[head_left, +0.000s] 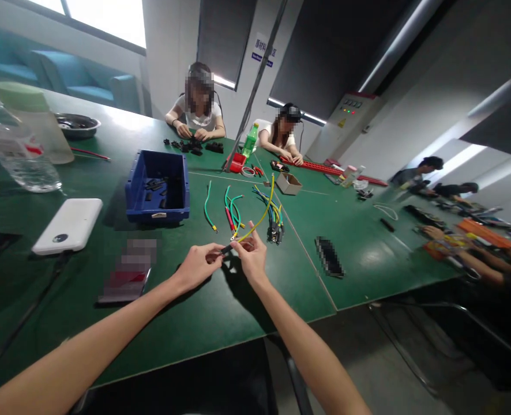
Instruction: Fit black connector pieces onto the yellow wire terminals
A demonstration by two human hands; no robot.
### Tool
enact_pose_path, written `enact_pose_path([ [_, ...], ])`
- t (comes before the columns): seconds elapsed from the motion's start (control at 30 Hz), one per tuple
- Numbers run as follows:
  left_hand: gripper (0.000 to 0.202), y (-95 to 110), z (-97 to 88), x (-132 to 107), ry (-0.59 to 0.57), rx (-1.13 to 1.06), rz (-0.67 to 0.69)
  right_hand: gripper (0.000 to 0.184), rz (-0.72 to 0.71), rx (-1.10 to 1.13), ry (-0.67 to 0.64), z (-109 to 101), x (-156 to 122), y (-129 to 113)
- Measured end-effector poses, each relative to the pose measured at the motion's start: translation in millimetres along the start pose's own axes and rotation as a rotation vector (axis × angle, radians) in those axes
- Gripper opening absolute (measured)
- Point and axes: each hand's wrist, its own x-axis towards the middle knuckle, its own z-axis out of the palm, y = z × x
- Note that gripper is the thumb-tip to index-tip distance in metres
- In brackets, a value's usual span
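Note:
Above the green table's near part, my left hand pinches a small black piece between thumb and fingertips. My right hand is closed around a yellow wire, which curves up and away from the fingers. The fingertips of both hands nearly meet at the black piece; whether wire and piece are joined I cannot tell. Just beyond lie several green wires, one with a red sleeve. To their right rests a bundle of wires with dark connectors.
A blue bin with small black parts stands left of the wires. Nearer left are a white power bank with a cable and a dark flat object. A phone lies right. Co-workers sit across and to the right; a pole rises beyond.

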Motion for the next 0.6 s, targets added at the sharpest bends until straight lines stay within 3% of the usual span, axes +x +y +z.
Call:
enact_pose_path([
  [0.13,0.034,1.5,0.5,-1.1,-0.06,0.093,0.027,0.081,-0.009,-0.052,0.005,-14.3,1.9,-7.1],
  [0.27,0.032,0.1,-0.4,-1.7,-0.076,0.222,0.069,0.081,-0.028,-0.158,0.012,-41.4,15.8,-12.7],
  [0.47,0.032,-4.6,-1.2,-1.5,-0.086,0.293,0.119,0.072,-0.025,-0.39,-0.027,-96.5,56.4,-31.4],
  [0.6,0.033,-6.9,-1.8,-0.9,-0.098,0.299,0.136,0.06,0.09,-0.512,-0.132,-121.5,91.1,-44.6],
])
